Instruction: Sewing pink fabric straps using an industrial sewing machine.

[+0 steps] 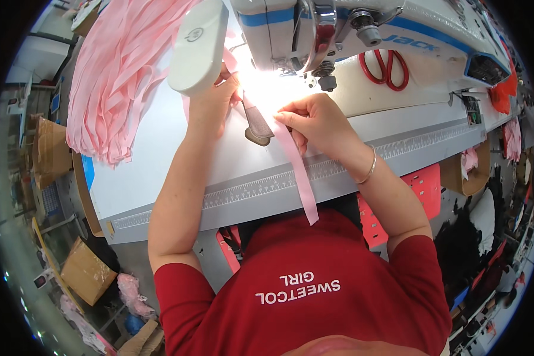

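A narrow pink fabric strip runs from the glare under the sewing machine down over the table edge, its cut end hanging in front of my red shirt. My right hand pinches the strip between thumb and forefinger, right of the needle area. On the other side, my left hand has its fingers closed on the strip's farther stretch, partly behind a white rounded panel. Bright lamp light washes out the needle and presser foot. Between my hands lies a dark metal plate.
A large heap of pink strips covers the table's far left. Red-handled scissors lie right of the machine head. A printed ruler follows the near table edge. Below on the right are a pink perforated seat and a cardboard box.
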`<act>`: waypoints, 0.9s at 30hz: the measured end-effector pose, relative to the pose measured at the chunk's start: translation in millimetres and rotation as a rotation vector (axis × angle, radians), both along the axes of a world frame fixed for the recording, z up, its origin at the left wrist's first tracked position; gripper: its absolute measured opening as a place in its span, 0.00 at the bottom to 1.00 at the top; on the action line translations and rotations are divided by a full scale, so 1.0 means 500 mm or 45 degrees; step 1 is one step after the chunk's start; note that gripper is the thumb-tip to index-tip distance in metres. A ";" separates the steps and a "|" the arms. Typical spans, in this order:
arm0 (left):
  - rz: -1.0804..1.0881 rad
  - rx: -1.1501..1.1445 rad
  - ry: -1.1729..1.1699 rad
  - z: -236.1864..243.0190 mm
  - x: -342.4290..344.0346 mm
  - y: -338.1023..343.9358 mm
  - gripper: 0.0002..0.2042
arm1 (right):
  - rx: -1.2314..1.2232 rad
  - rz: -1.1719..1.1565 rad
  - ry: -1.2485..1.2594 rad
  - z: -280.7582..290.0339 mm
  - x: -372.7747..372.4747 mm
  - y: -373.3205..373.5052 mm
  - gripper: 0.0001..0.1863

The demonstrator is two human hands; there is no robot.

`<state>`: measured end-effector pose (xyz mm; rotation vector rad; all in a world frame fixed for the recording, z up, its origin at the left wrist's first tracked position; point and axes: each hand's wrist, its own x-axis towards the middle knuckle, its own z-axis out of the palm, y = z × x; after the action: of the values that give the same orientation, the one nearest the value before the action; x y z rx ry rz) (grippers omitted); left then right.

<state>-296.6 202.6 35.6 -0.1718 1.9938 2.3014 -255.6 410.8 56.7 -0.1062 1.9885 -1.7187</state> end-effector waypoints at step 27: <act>-1.227 -0.033 -0.734 0.079 0.343 0.122 0.05 | 0.959 0.152 -0.767 -0.347 0.646 0.669 0.07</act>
<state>-125.0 263.8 75.1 0.1043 1.3550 1.3985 67.1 745.4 -116.7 0.4822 1.9469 -0.7084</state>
